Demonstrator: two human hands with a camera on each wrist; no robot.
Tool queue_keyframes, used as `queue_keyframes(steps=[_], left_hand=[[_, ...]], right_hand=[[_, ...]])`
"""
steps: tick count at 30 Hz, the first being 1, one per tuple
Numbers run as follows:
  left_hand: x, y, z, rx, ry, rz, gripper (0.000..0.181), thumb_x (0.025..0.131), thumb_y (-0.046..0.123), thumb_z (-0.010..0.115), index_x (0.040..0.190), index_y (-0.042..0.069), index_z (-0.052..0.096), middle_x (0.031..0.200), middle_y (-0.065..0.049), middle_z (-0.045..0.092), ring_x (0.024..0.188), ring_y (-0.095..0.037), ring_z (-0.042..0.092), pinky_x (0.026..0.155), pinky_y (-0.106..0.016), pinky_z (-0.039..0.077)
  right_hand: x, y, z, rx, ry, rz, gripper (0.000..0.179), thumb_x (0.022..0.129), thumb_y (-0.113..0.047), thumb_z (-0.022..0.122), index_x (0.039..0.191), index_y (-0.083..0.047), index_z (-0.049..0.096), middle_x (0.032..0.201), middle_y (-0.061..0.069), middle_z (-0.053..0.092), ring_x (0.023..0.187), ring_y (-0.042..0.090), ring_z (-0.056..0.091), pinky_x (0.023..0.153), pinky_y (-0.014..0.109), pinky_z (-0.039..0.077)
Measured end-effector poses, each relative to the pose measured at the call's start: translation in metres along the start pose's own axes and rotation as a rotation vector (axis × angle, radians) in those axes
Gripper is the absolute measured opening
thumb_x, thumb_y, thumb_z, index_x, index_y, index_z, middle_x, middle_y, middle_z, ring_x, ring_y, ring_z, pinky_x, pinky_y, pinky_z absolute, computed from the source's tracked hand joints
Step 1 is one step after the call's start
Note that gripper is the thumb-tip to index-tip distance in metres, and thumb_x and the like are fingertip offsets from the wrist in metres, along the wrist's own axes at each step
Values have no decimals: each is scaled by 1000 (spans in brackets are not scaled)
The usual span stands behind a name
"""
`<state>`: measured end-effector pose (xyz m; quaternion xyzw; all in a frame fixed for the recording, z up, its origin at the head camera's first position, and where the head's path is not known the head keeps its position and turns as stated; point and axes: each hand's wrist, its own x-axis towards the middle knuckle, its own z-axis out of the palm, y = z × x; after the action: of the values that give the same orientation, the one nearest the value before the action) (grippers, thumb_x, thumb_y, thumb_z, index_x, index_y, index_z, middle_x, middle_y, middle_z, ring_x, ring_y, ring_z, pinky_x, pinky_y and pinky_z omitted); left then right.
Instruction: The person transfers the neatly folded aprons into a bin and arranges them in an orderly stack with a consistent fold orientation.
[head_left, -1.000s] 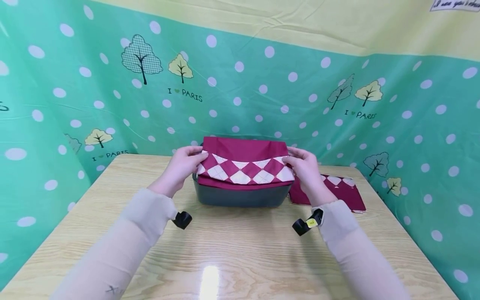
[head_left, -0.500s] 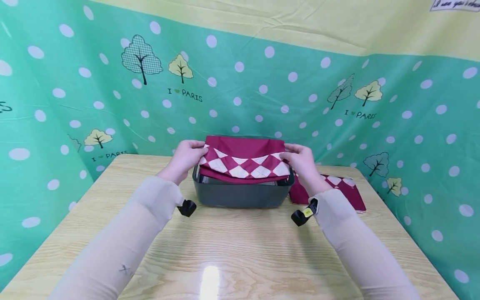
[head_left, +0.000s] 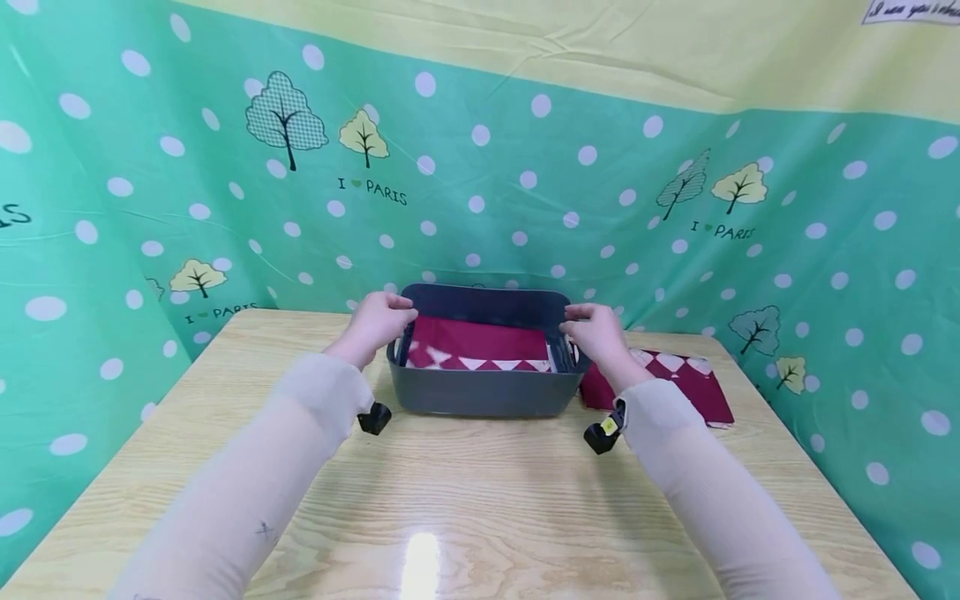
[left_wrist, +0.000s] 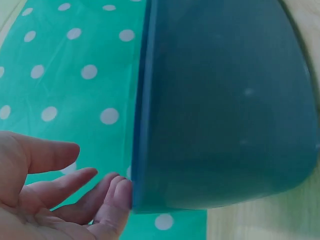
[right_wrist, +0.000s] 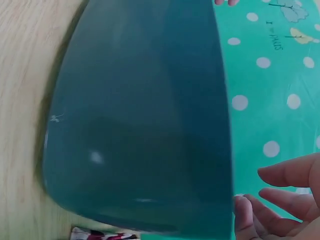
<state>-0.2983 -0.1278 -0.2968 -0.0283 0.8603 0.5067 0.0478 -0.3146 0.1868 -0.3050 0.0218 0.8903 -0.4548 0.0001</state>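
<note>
A folded maroon cloth (head_left: pixel 480 340) with a white diamond band lies inside the dark grey plastic bin (head_left: pixel 487 393). At the bin's left end is my left hand (head_left: pixel 381 323), thumb and fingers apart with nothing between them. My right hand (head_left: pixel 597 332) is over the opposite end, its fingers likewise parted and holding nothing. In the left wrist view, the lower fingertips of the left hand (left_wrist: pixel 75 195) come right at the bin's rim. The right wrist view shows the right hand (right_wrist: pixel 285 200) with its fingertips close to the rim too.
A second maroon cloth (head_left: pixel 693 392) with white diamonds lies flat on the wooden table (head_left: pixel 480 492), right of the bin. Behind the table hangs a green polka-dot curtain (head_left: pixel 480 167), close to the bin's back.
The maroon cloth, held by both hands above the bin, has been let go and has dropped down inside it. Both hands' fingers have parted; the hands stay near the bin's ends.
</note>
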Motion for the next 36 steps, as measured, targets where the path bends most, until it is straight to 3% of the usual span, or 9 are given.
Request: queue_keyframes(steps=[6,15,22,36], left_hand=[[-4,-6,4,-25,11,6,42,102,17,49,140,-2,51,137,-22,56,119,-34,58,104,-44,48],[-8,-2,9,-134,13,38,41,103,15,50,140,-2,51,137,-23,57,116,-35,61,105,-42,49],[-17,5,15,-155,-37,46,42,104,19,51,142,2,51,136,-21,59,117,-34,63,106,-43,48],[-36,24,31,-215,-49,173,38,100,17,59,135,3,57,127,-19,64,102,-25,67,97,-37,55]], right_hand=[[-1,8,2,65,25,-7,45,97,-10,55,141,1,52,140,21,56,125,35,57,106,45,47],[-5,10,0,86,9,-26,45,99,-12,55,142,-1,51,138,20,57,124,36,56,107,47,46],[-10,10,-7,129,11,-40,44,100,-14,54,141,0,51,136,22,59,123,37,58,104,46,49],[-33,9,-33,106,31,-44,45,101,-18,51,143,-3,50,140,21,55,126,35,55,104,45,49]])
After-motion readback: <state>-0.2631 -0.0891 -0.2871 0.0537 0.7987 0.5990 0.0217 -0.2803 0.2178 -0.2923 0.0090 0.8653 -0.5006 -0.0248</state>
